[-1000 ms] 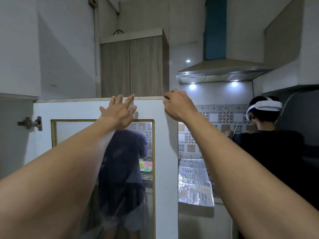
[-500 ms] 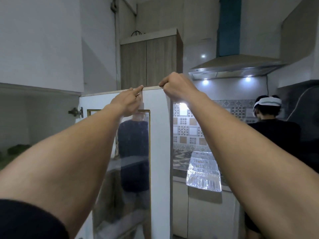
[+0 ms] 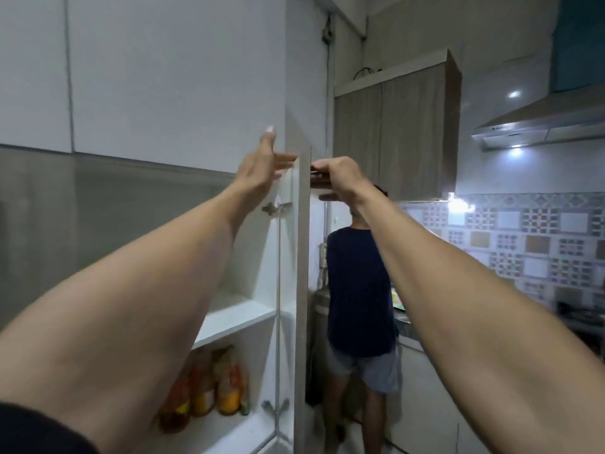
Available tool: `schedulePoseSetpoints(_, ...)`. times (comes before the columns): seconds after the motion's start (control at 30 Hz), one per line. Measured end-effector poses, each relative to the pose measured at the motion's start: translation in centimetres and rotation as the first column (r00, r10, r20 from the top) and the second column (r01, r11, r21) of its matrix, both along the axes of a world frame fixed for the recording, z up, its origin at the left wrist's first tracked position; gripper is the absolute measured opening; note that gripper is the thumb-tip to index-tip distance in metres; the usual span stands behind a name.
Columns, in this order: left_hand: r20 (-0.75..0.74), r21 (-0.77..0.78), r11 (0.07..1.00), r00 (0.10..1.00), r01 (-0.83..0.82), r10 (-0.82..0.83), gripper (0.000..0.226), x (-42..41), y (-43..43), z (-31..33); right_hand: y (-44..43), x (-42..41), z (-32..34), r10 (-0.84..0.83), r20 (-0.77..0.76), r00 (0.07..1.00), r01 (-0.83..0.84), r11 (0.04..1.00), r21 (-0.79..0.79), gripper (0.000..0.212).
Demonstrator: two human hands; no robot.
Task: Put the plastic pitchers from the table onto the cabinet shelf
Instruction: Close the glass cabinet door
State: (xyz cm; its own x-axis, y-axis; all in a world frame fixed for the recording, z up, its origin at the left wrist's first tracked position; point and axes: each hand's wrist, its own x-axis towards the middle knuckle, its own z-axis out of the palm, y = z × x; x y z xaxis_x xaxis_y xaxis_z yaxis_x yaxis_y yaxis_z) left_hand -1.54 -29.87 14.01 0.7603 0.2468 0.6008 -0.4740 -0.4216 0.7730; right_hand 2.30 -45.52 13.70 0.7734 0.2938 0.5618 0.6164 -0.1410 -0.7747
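Note:
No plastic pitcher is in view. The white cabinet door [image 3: 302, 290] stands open and I see it edge-on in the middle of the view. My right hand [image 3: 340, 173] is closed over the door's top edge from the outer side. My left hand [image 3: 265, 165] is on the inner side near the top corner, with its fingers spread and stretched toward the door, holding nothing. Inside the cabinet a bare white shelf [image 3: 235, 319] shows below my left forearm.
Several bottles [image 3: 212, 388] stand on the lower shelf. A person in a dark shirt [image 3: 360, 290] stands just behind the door at the counter. A wooden wall cabinet [image 3: 393, 136], a range hood [image 3: 540, 122] and a tiled backsplash [image 3: 523, 244] lie to the right.
The door has swung wide, from facing me to edge-on, and the cabinet's inside now shows. My left hand has come off the top edge and opened; my right hand still grips it.

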Motion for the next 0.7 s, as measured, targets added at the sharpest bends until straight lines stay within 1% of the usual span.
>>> schedulePoseSetpoints(0.1, -0.055, -0.03, 1.0, 0.999, -0.006, 0.004, 0.088, -3.4, 3.8, 0.1, 5.2, 0.3, -1.1, 0.087, 0.015, 0.996, -0.086, 0.996, -0.038, 0.037)
schedulePoseSetpoints(0.17, -0.057, -0.011, 0.997, 0.996, -0.074, 0.073, 0.085, -5.2, 6.2, 0.3, 8.5, 0.6, -1.3, 0.129, 0.063, 0.99, -0.123, 0.988, -0.097, 0.044)
schedulePoseSetpoints(0.2, -0.032, 0.001, 0.991, 0.991, -0.13, 0.13, 0.077, -5.9, 7.3, 0.3, 10.3, 0.5, -1.4, 0.15, 0.089, 0.985, -0.138, 0.982, -0.129, 0.043)
schedulePoseSetpoints(0.23, 0.011, 0.021, 0.984, 0.984, -0.178, 0.178, 0.064, -6.4, 8.2, 0.1, 12.1, 0.6, -1.5, 0.173, 0.112, 0.979, -0.154, 0.975, -0.161, 0.044)
schedulePoseSetpoints(0.27, 0.066, 0.059, 0.969, 0.97, -0.239, 0.235, 0.05, -6.6, 8.8, -0.2, 13.5, 0.5, -1.5, 0.203, 0.136, 0.97, -0.174, 0.965, -0.196, 0.052)
schedulePoseSetpoints(0.3, 0.109, 0.097, 0.94, 0.942, -0.328, 0.318, 0.041, -6.8, 9.7, -0.5, 14.9, 0.3, -1.6, 0.228, 0.153, 0.961, -0.187, 0.951, -0.245, 0.06)
schedulePoseSetpoints(0.33, 0.141, 0.136, 0.885, 0.893, -0.445, 0.427, 0.038, -6.8, 10.8, -0.8, 16.1, 0.0, -1.8, 0.237, 0.166, 0.957, -0.183, 0.94, -0.287, 0.065)
schedulePoseSetpoints(0.37, 0.188, 0.183, 0.801, 0.82, -0.57, 0.54, 0.041, -6.7, 11.9, -1.1, 17.3, 0.2, -2.1, 0.235, 0.174, 0.956, -0.172, 0.933, -0.315, 0.065)
schedulePoseSetpoints(0.4, 0.247, 0.235, 0.707, 0.745, -0.667, 0.62, 0.047, -6.6, 13.1, -1.5, 18.4, 0.7, -2.5, 0.234, 0.183, 0.955, -0.162, 0.927, -0.337, 0.065)
schedulePoseSetpoints(0.47, 0.346, 0.337, 0.549, 0.642, -0.765, 0.684, 0.06, -6.1, 15.3, -2.1, 20.7, 1.8, -3.1, 0.241, 0.203, 0.949, -0.155, 0.919, -0.363, 0.067)
schedulePoseSetpoints(0.5, 0.369, 0.41, 0.437, 0.584, -0.8, 0.723, 0.065, -5.7, 16.2, -2.4, 21.9, 2.5, -3.5, 0.245, 0.214, 0.946, -0.154, 0.917, -0.369, 0.069)
schedulePoseSetpoints(0.57, 0.399, 0.562, 0.142, 0.417, -0.815, 0.816, 0.07, -4.7, 17.9, -3.1, 24.1, 4.2, -4.0, 0.245, 0.231, 0.942, -0.145, 0.915, -0.378, 0.073)
schedulePoseSetpoints(0.6, 0.423, 0.589, 0.034, 0.344, -0.807, 0.839, 0.07, -4.0, 18.9, -3.6, 25.1, 5.0, -4.2, 0.23, 0.252, 0.94, -0.118, 0.911, -0.395, 0.074)
schedulePoseSetpoints(0.63, 0.445, 0.589, -0.041, 0.281, -0.807, 0.85, 0.07, -3.5, 19.9, -4.0, 26.0, 5.8, -4.5, 0.212, 0.28, 0.936, -0.083, 0.908, -0.41, 0.074)
schedulePoseSetpoints(0.7, 0.489, 0.556, -0.159, 0.166, -0.816, 0.856, 0.069, -2.3, 21.7, -4.6, 27.6, 7.7, -4.9, 0.199, 0.325, 0.925, -0.044, 0.903, -0.427, 0.074)
